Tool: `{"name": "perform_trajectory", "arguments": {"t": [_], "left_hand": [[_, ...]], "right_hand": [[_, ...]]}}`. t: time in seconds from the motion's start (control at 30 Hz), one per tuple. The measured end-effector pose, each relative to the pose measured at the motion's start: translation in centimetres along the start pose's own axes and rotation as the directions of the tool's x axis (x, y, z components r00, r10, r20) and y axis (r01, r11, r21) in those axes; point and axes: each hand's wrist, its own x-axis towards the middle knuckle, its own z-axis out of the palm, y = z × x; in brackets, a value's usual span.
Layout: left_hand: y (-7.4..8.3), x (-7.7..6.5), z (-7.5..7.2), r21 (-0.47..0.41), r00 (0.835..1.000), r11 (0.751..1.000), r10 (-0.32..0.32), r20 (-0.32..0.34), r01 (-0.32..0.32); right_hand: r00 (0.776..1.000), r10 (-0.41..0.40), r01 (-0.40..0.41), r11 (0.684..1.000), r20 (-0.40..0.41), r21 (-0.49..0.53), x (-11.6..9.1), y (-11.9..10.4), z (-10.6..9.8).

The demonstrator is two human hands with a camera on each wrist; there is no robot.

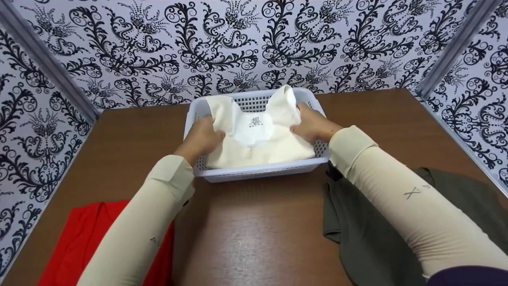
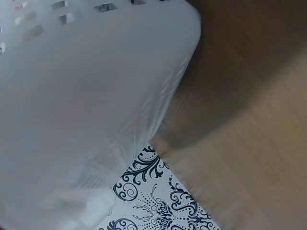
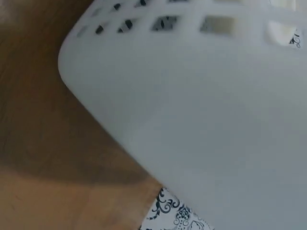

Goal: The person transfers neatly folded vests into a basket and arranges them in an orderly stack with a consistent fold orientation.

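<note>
A folded cream shirt (image 1: 262, 149) with a dark print inside its white neckline lies in a white plastic basket (image 1: 260, 171) at the back of the table. My left hand (image 1: 204, 135) grips the shirt's left side, its thumb lying over the cloth. On the other side my right hand (image 1: 313, 123) holds the right shoulder, which stands up above the basket's rim. Both wrist views are mostly filled by the pale basket wall, seen close up as the basket (image 2: 96, 86) on the left and the basket (image 3: 192, 105) on the right; neither shows the fingers.
A red garment (image 1: 85, 226) lies at the front left, partly under my left forearm. Dark olive clothing (image 1: 369, 234) is spread at the front right beneath my right arm. Patterned panels (image 1: 222, 43) enclose the brown table (image 1: 246, 230) at the back and sides.
</note>
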Motion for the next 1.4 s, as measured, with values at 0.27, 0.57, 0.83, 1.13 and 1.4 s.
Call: {"name": "perform_trajectory", "arguments": {"t": [0.27, 0.57, 0.83, 1.13, 1.4], "left_hand": [[-0.8, 0.4, 1.8, 0.139, 1.0, 0.99, 0.0, -0.02, 0.003], [-0.9, -0.1, 2.1, 0.188, 0.998, 0.982, 0.043, -0.054, -0.032], [-0.8, -0.4, 2.2, 0.303, 0.999, 0.952, 0.051, -0.011, -0.045], [0.5, -1.4, 2.0, 0.55, 0.989, 0.834, 0.109, -0.103, -0.035], [2.2, -1.9, 2.4, 0.625, 0.993, 0.773, 0.119, 0.024, -0.108]], "right_hand": [[1.0, -0.008, 0.008, 0.999, 0.005, -0.05, 0.6, 0.9, 1.3], [0.999, -0.032, 0.033, 0.994, 0.008, -0.106, 0.5, 0.8, 1.5], [0.999, -0.037, 0.041, 0.987, 0.027, -0.158, 0.8, 1.0, 1.9], [0.985, -0.148, 0.102, 0.911, -0.084, -0.401, -0.6, 0.2, 2.3], [0.968, -0.247, 0.206, 0.867, -0.032, -0.454, -1.4, 0.0, 3.1]]}}
